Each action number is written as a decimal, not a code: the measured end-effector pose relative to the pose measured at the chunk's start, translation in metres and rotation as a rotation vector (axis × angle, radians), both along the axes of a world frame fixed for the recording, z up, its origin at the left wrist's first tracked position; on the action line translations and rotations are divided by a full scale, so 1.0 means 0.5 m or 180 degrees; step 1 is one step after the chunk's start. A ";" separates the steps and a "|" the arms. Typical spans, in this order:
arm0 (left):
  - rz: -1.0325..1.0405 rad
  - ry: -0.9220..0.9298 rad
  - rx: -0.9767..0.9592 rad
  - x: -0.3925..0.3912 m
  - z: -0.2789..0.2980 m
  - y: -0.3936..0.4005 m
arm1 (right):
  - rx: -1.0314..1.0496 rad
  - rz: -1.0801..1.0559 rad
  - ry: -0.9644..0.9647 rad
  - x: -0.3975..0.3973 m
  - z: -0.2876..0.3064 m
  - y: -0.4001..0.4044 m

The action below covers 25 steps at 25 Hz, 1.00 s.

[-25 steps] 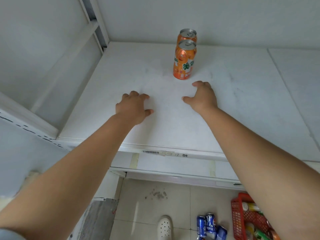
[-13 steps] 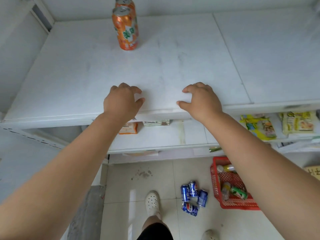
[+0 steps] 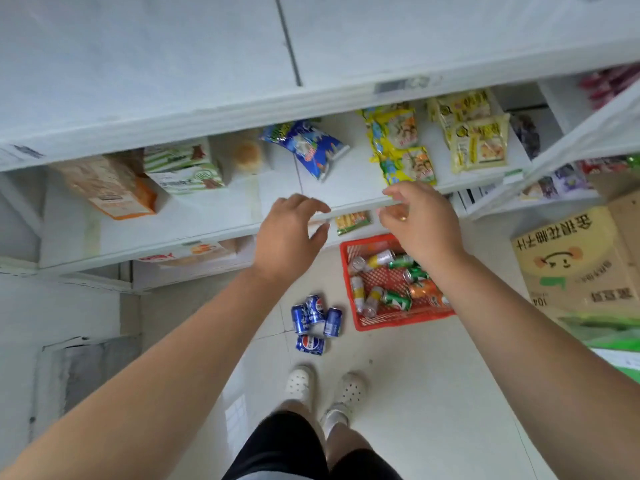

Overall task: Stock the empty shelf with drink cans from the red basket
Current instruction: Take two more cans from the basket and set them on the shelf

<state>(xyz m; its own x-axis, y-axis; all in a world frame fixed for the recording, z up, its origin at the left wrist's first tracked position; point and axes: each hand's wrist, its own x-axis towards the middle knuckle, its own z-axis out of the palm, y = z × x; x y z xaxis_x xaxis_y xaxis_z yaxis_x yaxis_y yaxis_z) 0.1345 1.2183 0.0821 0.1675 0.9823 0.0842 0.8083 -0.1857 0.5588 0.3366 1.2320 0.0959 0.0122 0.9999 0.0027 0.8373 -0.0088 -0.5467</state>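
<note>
A red basket (image 3: 401, 319) stands on the floor below the shelves, holding several cans in green, yellow and orange. My right hand (image 3: 420, 226) hovers above the basket's far end, fingers apart, holding nothing. To its left my left hand (image 3: 290, 233) also hangs in the air, empty with loosely curled fingers. The white top shelf (image 3: 173, 64) fills the upper part of the view; the two orange cans on it are out of frame. Several blue cans (image 3: 314, 323) lie on the floor left of the basket.
The middle shelf (image 3: 346, 188) carries snack bags (image 3: 401, 143) and boxes (image 3: 110, 185). A cardboard carton (image 3: 575, 265) sits right of the basket. My feet in white shoes (image 3: 322, 386) stand on the tiled floor just behind the blue cans.
The view has tilted down from the top shelf to the floor. Both hands have come off the shelf and dropped toward the basket; the orange cans have left the frame.
</note>
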 end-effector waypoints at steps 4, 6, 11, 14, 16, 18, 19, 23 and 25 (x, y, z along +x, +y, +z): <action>-0.0154 0.0163 -0.0679 0.095 -0.139 -0.016 | -0.0517 -0.0364 -0.0281 0.124 -0.134 -0.045; -0.0241 0.0367 -0.0932 0.134 -0.212 -0.018 | -0.0764 -0.0505 -0.0327 0.173 -0.210 -0.065; -0.0378 0.0841 -0.1406 0.261 -0.459 -0.024 | -0.1406 -0.0627 -0.0549 0.286 -0.466 -0.101; -0.0542 0.1051 -0.1686 0.354 -0.669 -0.025 | -0.1710 -0.0423 -0.0833 0.357 -0.676 -0.105; -0.0696 0.1230 -0.1809 0.409 -0.816 -0.023 | -0.1830 -0.0311 -0.1024 0.398 -0.820 -0.099; -0.0967 0.1528 -0.1990 0.451 -0.962 -0.017 | -0.1937 -0.0145 -0.1199 0.431 -0.967 -0.086; -0.1180 0.1735 -0.2046 0.460 -1.025 -0.010 | -0.1981 -0.0011 -0.1267 0.443 -1.032 -0.075; -0.2682 0.2786 -0.1645 0.456 -1.221 0.033 | -0.2366 0.0781 -0.1474 0.455 -1.246 -0.017; -0.3305 0.3136 -0.1148 0.463 -1.277 0.058 | -0.2808 0.1229 -0.1683 0.451 -1.315 0.024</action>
